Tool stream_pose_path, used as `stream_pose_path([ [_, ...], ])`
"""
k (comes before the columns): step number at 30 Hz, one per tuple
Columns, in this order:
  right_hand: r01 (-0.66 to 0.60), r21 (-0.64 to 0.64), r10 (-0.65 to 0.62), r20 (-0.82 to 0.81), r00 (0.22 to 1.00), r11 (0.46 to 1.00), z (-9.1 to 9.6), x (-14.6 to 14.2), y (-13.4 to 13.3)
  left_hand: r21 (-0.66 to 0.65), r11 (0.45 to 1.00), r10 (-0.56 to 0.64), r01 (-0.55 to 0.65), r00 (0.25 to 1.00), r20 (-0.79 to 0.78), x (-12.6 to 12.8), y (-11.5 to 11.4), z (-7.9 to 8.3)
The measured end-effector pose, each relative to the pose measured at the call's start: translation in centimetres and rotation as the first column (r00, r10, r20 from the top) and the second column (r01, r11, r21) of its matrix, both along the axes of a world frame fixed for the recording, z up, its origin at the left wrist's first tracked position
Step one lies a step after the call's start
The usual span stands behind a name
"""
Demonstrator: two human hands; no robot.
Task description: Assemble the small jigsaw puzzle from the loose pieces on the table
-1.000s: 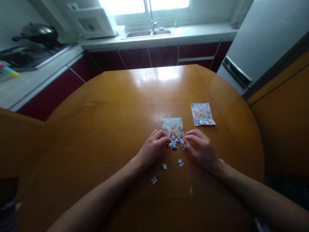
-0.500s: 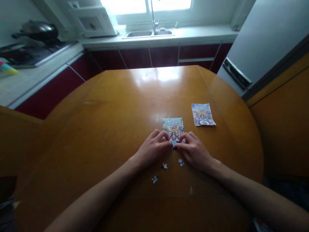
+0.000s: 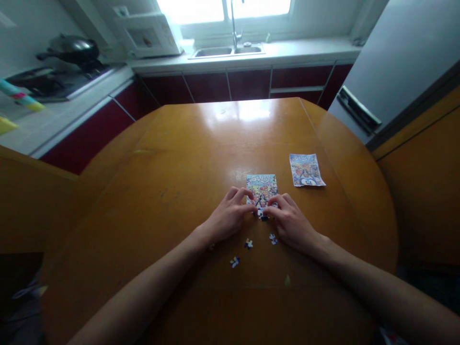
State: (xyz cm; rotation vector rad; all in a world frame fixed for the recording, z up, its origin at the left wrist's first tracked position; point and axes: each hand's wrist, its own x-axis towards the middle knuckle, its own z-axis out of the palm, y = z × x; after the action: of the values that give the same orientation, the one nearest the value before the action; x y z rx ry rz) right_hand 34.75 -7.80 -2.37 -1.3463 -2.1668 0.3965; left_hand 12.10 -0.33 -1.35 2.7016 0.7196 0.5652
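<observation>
A colourful jigsaw puzzle (image 3: 262, 186), largely joined together, lies flat on the wooden table. My left hand (image 3: 232, 211) grips its lower left side with bent fingers, the thumb at the bottom edge. At the lower right, my right hand (image 3: 287, 215) has its thumb and fingers curled onto the same puzzle. Small dark and white pieces at the bottom edge show between the two thumbs; how they fit is too small to tell. Nearer to me lie loose jigsaw pieces: one below the right hand (image 3: 273, 238), a middle piece (image 3: 248, 244) and a left piece (image 3: 235, 261).
A printed picture sheet (image 3: 307, 170) lies on the table (image 3: 172, 158) to the right of the puzzle. Behind the table's far edge stand a counter with a sink (image 3: 230, 51), a white microwave (image 3: 149, 36) and a stove with a pan (image 3: 74, 48). A fridge (image 3: 391, 62) is at the right.
The view has shifted slightly, so everything sits a little further right. Both hands stay at the puzzle's lower edge, with the fingers moved slightly and more of the bottom pieces showing.
</observation>
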Motion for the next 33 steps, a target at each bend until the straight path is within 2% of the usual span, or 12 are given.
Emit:
stream_pose_path([
  [4,0.048,0.037,-0.042,-0.138,0.989,0.998,0.3,0.2,-0.1,-0.032,0.996,0.081,-0.078,0.990,0.112,-0.8,0.7,1.2],
  [9,0.115,0.058,-0.101,-0.206,0.973,0.992,0.5,0.7,-0.3,-0.031,0.971,0.239,-0.237,0.957,0.164,-3.8,1.2,3.0],
  [15,0.124,0.054,-0.111,-0.205,0.972,0.991,0.2,1.0,-0.5,-0.087,0.940,0.336,-0.328,0.937,0.093,-7.7,-0.7,2.2],
  [20,0.140,0.063,-0.124,-0.218,0.968,0.988,0.1,1.0,-0.6,-0.133,0.952,0.281,-0.274,0.959,0.031,-7.2,-2.1,1.7],
  [25,0.145,0.073,-0.125,-0.225,0.966,0.987,0.1,0.9,-0.7,-0.145,0.975,0.172,-0.169,0.985,0.009,-5.6,-2.1,1.4],
  [33,0.146,0.057,-0.127,-0.256,0.958,0.988,0.3,0.9,-0.6,-0.254,0.958,0.128,-0.131,0.991,-0.028,-4.8,-2.1,1.7],
])
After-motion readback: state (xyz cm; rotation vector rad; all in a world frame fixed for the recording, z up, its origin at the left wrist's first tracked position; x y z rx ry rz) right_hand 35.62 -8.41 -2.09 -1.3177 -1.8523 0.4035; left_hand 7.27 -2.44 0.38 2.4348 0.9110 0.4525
